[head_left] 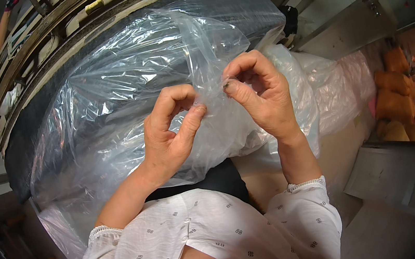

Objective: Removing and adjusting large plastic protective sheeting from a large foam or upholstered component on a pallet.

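Note:
A large sheet of clear plastic film (112, 84) spreads in shiny creases over a dark surface in front of me. My left hand (170, 126) is closed, thumb and forefinger pinching the film near the middle. Just right of it and slightly higher, my right hand (263, 93) pinches the film too, thumb against fingertips. Between the two hands the film is bunched and stands up in a loose upright fold. More of it hangs in crumpled layers below and to the right of my hands.
Behind the film runs a long, curved-looking rack of rails (35, 52) with a small yellow item (94, 6) on it. A metal beam (347, 32) crosses at the upper right. Orange-brown bundles (395, 99) are stacked at the far right, and pale panels (380, 169) lie below them.

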Demonstrator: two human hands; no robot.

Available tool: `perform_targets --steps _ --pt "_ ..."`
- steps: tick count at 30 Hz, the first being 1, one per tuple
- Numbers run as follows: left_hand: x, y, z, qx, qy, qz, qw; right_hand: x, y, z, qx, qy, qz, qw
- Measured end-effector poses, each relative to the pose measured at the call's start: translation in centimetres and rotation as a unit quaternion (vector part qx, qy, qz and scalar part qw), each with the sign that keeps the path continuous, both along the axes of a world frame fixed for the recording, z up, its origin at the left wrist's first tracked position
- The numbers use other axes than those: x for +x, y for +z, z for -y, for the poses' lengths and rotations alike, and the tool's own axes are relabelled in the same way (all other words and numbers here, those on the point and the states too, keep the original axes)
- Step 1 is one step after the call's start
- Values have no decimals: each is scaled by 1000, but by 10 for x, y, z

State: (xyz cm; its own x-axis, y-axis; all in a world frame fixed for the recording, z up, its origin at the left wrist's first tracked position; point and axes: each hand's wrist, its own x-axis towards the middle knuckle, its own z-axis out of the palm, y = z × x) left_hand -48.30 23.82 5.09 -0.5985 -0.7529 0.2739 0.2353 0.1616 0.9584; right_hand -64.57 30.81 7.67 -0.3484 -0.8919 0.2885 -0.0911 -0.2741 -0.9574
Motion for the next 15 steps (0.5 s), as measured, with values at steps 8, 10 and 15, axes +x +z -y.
perform_targets --steps 8,10,15 --pt "3 10 10 -135 -17 68 988 -8 46 10 53 81 -201 975" --pt "5 15 11 -156 -25 84 984 -12 50 13 63 106 -211 970" --pt "6 16 16 -200 -45 112 972 -24 58 22 105 185 -276 938"
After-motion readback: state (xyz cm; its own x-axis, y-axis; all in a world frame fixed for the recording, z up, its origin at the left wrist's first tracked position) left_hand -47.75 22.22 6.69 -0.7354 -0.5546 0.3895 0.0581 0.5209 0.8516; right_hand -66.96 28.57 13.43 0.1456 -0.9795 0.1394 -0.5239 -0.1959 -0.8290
